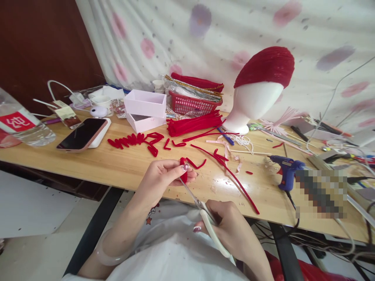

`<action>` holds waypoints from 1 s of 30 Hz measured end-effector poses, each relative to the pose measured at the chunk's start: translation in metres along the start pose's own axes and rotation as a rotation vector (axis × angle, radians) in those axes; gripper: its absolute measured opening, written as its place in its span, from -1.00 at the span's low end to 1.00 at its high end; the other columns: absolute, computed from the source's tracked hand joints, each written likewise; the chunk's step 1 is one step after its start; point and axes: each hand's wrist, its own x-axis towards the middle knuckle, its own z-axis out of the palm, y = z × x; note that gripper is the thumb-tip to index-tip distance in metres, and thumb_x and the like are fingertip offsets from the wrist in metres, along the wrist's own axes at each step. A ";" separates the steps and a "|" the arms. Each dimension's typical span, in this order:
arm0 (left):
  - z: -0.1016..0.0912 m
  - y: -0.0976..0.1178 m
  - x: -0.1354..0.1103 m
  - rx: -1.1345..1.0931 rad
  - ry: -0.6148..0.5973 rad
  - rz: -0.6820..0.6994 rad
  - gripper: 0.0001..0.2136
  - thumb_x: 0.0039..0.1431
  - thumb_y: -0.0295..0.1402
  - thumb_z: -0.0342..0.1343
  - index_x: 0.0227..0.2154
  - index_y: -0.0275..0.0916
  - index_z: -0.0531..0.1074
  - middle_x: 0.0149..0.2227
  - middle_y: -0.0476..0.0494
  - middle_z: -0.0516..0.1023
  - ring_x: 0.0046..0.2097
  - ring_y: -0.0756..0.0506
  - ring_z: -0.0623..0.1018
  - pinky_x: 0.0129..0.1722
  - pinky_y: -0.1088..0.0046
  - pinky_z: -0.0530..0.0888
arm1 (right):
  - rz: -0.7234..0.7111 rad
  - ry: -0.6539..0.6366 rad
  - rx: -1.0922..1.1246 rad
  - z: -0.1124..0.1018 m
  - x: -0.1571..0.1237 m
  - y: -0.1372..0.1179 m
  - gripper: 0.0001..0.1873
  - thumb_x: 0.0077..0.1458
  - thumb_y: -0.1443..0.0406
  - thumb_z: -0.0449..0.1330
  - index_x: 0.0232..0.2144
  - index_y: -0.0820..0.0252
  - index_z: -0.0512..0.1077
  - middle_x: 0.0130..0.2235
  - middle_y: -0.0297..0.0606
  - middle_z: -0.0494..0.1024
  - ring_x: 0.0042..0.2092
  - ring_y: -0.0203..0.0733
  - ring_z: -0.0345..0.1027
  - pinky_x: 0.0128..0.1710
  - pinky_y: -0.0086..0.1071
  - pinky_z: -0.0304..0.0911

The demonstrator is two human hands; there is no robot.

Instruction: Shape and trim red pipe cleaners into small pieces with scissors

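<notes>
Near the table's front edge my left hand (165,175) pinches a short red pipe cleaner piece (183,173) between thumb and fingers. My right hand (230,226) is wrapped round the pale handles of a pair of scissors (209,222). The scissor blades point up and left, and their tips reach the red piece at my left fingers; whether they touch it I cannot tell. Just beyond lie a bent red pipe cleaner (199,165) and a long red one (237,177). Farther left is a row of folded red pieces (125,140).
A thick bundle of red pipe cleaners (195,124) lies before a red basket (196,104). A white mannequin head (252,101) wears a red cap (266,68). A blue glue gun (287,169) is at right; a phone (83,133), bottle (23,121) and white boxes (145,103) are leftward.
</notes>
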 end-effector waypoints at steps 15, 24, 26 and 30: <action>0.002 -0.003 0.003 -0.058 0.081 0.015 -0.83 -0.02 -0.29 0.35 -0.42 -0.30 0.64 -0.35 -0.23 0.71 -0.26 -0.16 0.68 -0.18 0.36 0.58 | -0.032 0.012 -0.080 -0.003 -0.002 -0.005 -0.52 0.00 0.09 0.30 -0.61 0.14 0.09 -0.59 -0.50 0.14 -0.49 -0.33 -0.10 -0.54 -0.43 -0.13; 0.005 -0.005 0.008 -0.399 0.193 0.030 -0.88 0.05 -0.32 0.31 -0.36 -0.24 0.61 -0.25 -0.16 0.71 -0.22 -0.09 0.68 -0.09 0.39 0.55 | -0.204 0.027 0.087 -0.012 -0.007 0.009 -0.59 0.11 -0.02 0.17 -0.50 0.16 0.23 -0.50 -0.38 0.32 -0.45 -0.25 0.09 -0.47 -0.40 0.00; 0.011 -0.006 0.004 -0.416 0.179 0.016 -0.87 0.07 -0.31 0.30 -0.34 -0.25 0.60 -0.26 -0.18 0.71 -0.22 -0.09 0.68 -0.10 0.39 0.55 | -0.220 0.039 0.161 -0.009 -0.006 0.005 -0.54 0.14 -0.09 0.11 -0.47 0.17 0.25 -0.48 -0.35 0.33 -0.44 -0.24 0.12 -0.46 -0.40 0.04; 0.024 -0.010 -0.004 -0.417 0.115 -0.073 -0.84 0.04 -0.34 0.33 -0.32 -0.29 0.60 -0.25 -0.20 0.70 -0.20 -0.10 0.67 -0.15 0.43 0.56 | -0.232 0.004 0.270 -0.001 -0.002 -0.002 -0.44 0.15 -0.19 0.04 -0.46 0.18 0.26 -0.46 -0.34 0.33 -0.43 -0.23 0.17 -0.44 -0.40 0.10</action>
